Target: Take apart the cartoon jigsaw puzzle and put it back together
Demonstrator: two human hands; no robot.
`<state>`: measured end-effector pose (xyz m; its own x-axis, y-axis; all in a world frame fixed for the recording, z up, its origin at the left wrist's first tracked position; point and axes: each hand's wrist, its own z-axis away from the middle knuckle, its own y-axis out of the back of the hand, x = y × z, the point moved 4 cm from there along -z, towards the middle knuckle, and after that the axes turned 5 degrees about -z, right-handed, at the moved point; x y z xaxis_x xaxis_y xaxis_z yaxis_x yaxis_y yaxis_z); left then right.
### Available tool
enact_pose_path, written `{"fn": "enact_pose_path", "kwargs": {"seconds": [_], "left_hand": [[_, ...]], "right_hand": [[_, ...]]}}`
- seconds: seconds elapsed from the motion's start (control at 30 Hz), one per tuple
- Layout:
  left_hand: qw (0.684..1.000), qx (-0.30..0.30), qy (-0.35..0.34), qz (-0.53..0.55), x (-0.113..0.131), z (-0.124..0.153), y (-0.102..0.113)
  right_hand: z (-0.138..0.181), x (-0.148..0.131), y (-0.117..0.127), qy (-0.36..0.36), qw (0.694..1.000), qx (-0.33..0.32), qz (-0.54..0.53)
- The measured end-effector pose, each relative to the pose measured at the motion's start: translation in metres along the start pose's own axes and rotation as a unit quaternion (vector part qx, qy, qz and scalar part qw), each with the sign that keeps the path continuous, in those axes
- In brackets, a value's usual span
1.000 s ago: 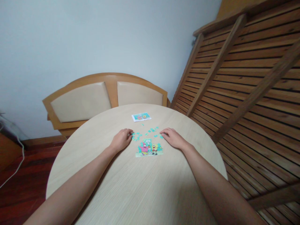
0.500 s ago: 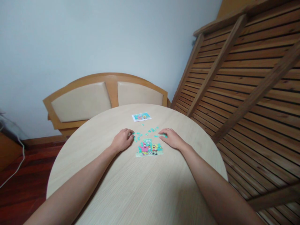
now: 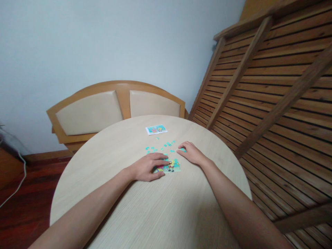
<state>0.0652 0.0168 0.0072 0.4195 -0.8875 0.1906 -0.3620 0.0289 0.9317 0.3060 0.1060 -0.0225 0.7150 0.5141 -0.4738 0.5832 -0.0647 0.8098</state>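
Observation:
A partly assembled cartoon puzzle (image 3: pixel 173 166) lies near the middle of the round table (image 3: pixel 124 207). My left hand (image 3: pixel 147 167) lies flat over its left part, fingers stretched out to the right. Several loose teal puzzle pieces (image 3: pixel 158 148) are scattered just beyond the puzzle. My right hand (image 3: pixel 191 154) rests to the right of them, fingers curled down onto a teal piece (image 3: pixel 183 150). Whether it grips the piece is not clear.
A small reference picture card (image 3: pixel 156 129) lies further back on the table. Behind the table stands a wooden bench with two padded back panels (image 3: pixel 116 107). A slatted wooden frame (image 3: pixel 272 86) leans along the right side. A cable (image 3: pixel 15 186) runs over the dark floor at left.
My left hand has moved from the loose pieces toward me and to the right, and now covers the left part of the assembled puzzle. My right hand has hardly moved.

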Motion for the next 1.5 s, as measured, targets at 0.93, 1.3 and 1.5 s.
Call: {"fn": "enact_pose_path", "kwargs": {"seconds": [0.93, 1.3, 1.5], "left_hand": [[0.999, -0.013, 0.033, -0.004, -0.006, 0.002, 0.002], [0.998, -0.001, 0.057, -0.01, -0.013, 0.003, -0.002], [0.997, -0.014, 0.064, -0.03, -0.015, 0.003, -0.002]], "right_hand": [[-0.001, -0.004, -0.001, -0.004, 1.0, -0.01, -0.021], [-0.004, -0.008, -0.01, -0.042, 0.999, 0.009, -0.013], [0.002, -0.033, 0.001, -0.043, 0.999, -0.026, -0.004]]}}
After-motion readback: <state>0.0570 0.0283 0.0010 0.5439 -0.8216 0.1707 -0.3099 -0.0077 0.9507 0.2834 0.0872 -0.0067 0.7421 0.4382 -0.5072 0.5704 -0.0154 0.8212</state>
